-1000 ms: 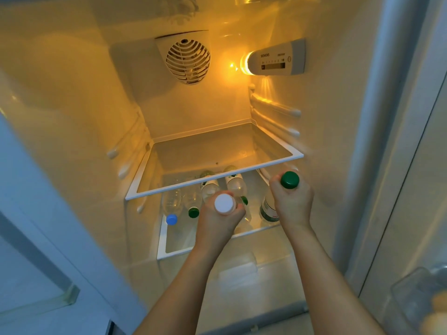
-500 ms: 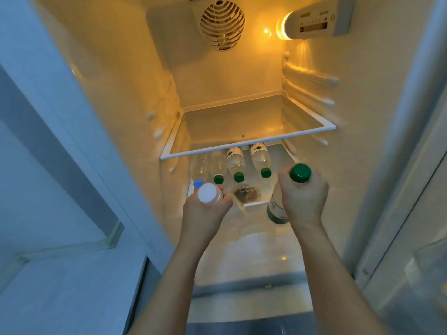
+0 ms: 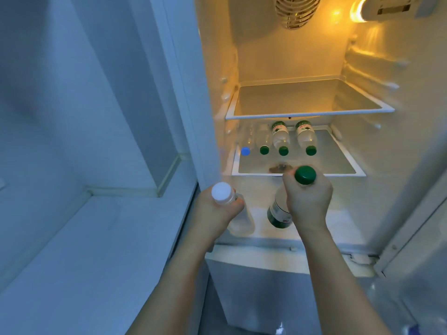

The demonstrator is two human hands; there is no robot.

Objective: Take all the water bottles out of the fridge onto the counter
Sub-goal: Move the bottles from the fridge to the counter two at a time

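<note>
My left hand (image 3: pixel 212 213) grips a clear bottle with a white cap (image 3: pixel 221 192) by its neck, just outside the fridge's left wall. My right hand (image 3: pixel 308 201) grips a bottle with a green cap (image 3: pixel 305 174) and a green label (image 3: pixel 279 215), held in front of the lower shelf (image 3: pixel 338 171). Several more bottles lie on that shelf with caps facing me: one blue-capped (image 3: pixel 245 151) at the left, then three green-capped (image 3: pixel 283 151). The white counter (image 3: pixel 84 250) lies to the left of the fridge.
The upper glass shelf (image 3: pixel 309 114) holds nothing. A fan vent (image 3: pixel 296 10) and a lit control panel (image 3: pixel 387 7) sit at the top of the fridge. The open door's edge (image 3: pixel 416 226) stands at the right. A window frame (image 3: pixel 167 175) rises behind the counter.
Both hands have drawn their bottles back out of the fridge and toward the left. My view has swung left and down, bringing the counter into sight.
</note>
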